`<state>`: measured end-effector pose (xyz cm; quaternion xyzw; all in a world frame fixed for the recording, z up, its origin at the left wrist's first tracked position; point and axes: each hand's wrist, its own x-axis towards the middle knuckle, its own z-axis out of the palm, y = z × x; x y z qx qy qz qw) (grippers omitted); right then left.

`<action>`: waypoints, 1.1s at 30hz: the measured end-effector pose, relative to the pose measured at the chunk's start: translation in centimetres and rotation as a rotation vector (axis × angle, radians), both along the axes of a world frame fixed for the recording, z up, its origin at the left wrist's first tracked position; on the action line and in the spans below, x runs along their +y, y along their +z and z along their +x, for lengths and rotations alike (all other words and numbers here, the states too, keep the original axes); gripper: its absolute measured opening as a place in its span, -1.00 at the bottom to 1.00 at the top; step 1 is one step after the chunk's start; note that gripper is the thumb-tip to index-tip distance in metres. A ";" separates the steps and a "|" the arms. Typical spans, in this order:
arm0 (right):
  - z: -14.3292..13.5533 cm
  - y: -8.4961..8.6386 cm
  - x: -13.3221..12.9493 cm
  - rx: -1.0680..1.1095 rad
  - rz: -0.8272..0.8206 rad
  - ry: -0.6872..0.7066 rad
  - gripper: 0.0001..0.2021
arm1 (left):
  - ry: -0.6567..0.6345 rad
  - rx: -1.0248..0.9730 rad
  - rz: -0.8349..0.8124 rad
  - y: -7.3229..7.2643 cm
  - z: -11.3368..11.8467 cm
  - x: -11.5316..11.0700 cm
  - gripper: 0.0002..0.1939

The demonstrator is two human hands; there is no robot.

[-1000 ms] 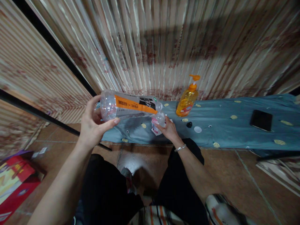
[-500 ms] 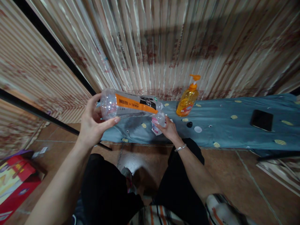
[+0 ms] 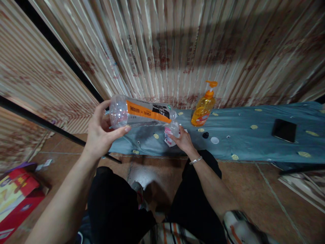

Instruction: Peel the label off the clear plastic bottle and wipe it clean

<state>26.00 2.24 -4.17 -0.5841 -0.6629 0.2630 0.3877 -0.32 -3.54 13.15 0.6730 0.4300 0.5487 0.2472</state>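
A large clear bottle (image 3: 144, 113) with an orange and black label lies tilted in the air, its neck to the right and slightly down. My left hand (image 3: 101, 130) grips it round its base end. The bottle's mouth meets a small clear container (image 3: 173, 129), which my right hand (image 3: 183, 139) holds with fingers closed round it. Beneath that container is a pink and white packet (image 3: 169, 140) on the blue cloth (image 3: 149, 145). To the right stands a pump bottle (image 3: 203, 110) of orange liquid. A black cap (image 3: 205, 135) and a white disc (image 3: 214, 140) lie near my right hand.
At the right end of the cloth lies a black phone (image 3: 284, 130). A striped curtain (image 3: 177, 51) hangs behind. Black poles (image 3: 58, 57) slant across the left side. On the floor at lower left is a red and yellow box (image 3: 20, 196).
The large bottle has turned slightly in my left hand, so its label sits a little differently. My right hand looks unmoved.
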 end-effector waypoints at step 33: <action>-0.1 -0.6 0.2 0.015 0.032 -0.017 -0.42 | -0.065 0.019 -0.014 0.5 -0.3 0.5 -0.18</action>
